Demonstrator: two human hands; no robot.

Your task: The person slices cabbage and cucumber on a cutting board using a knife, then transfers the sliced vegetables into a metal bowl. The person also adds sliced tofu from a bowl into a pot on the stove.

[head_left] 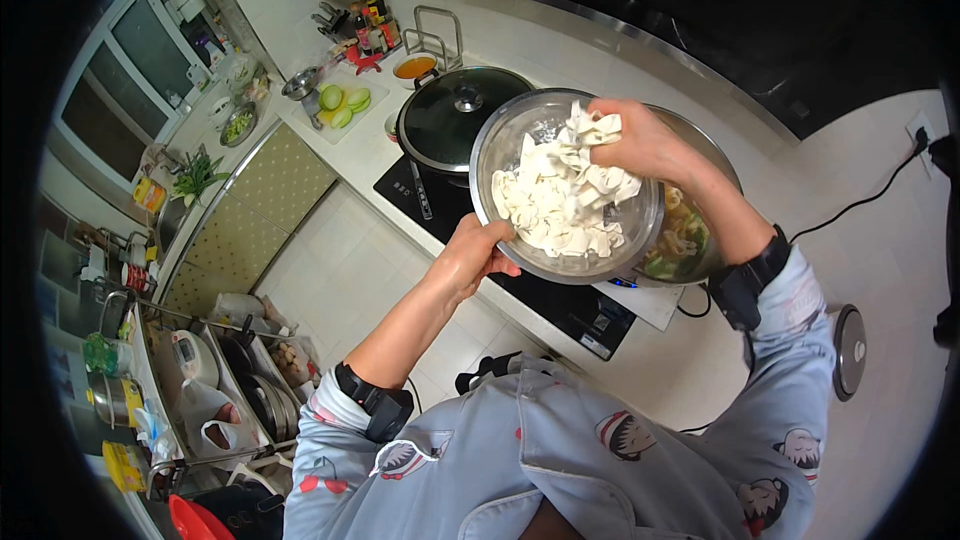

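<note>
A steel bowl [497, 130] of white, flat noodle-like pieces [555, 202] is held up over the stove. Its near left rim is in the grip of my left hand [470, 258]. My right hand [645, 143] is inside the bowl at the upper right, its fingers closed on a clump of the white pieces. Behind and to the right, partly hidden by the bowl, stands a large pan [712, 155] with food in it, greens and brownish pieces among them. Just left of the bowl is a dark wok with a glass lid [467, 112].
Left of the wok, a cutting board [330, 136] bears sliced green squash [345, 105]. Behind them are a bowl of orange liquid [414, 67] and seasoning bottles [373, 28]. A dark range hood [680, 0] overhangs the stove. A storage rack [225, 390] stands at lower left.
</note>
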